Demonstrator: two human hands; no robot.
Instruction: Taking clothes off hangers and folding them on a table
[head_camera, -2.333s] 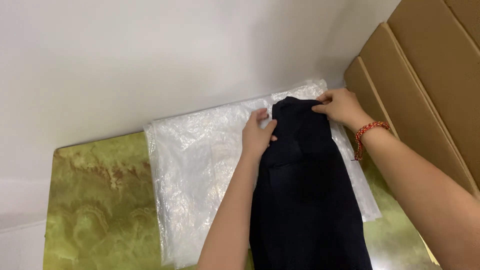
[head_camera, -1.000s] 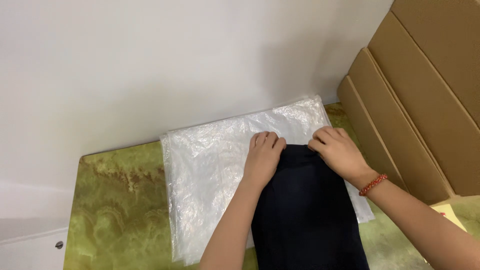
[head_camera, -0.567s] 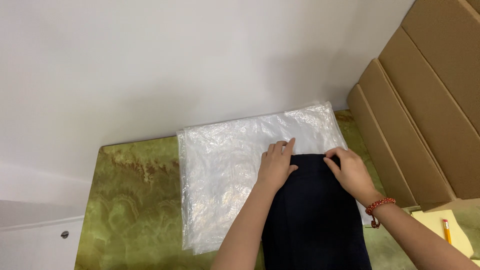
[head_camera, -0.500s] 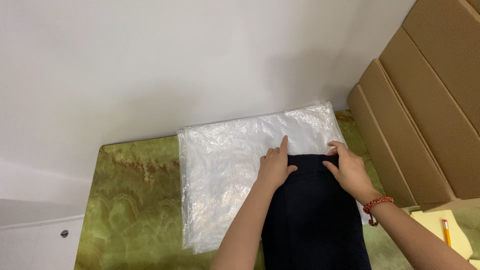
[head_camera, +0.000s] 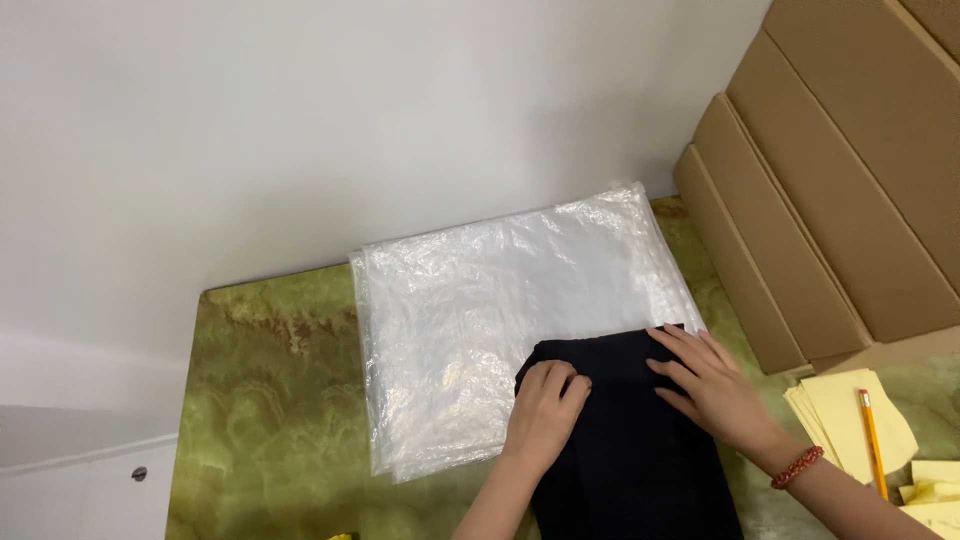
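Lying flat on the green marble-pattern table (head_camera: 260, 400), the stack of clear plastic bags (head_camera: 480, 320) gives a smooth bed for the folded black garment (head_camera: 625, 450), which overlaps its near corner. Left hand (head_camera: 545, 410) and right hand (head_camera: 710, 385) press down open, grasping nothing, probably to flatten the cloth.

Folded garment (head_camera: 630, 450) on plastic bags (head_camera: 500, 320), on table (head_camera: 270, 400); cardboard boxes (head_camera: 830, 190) right; paper slips (head_camera: 850, 430) before boxes.
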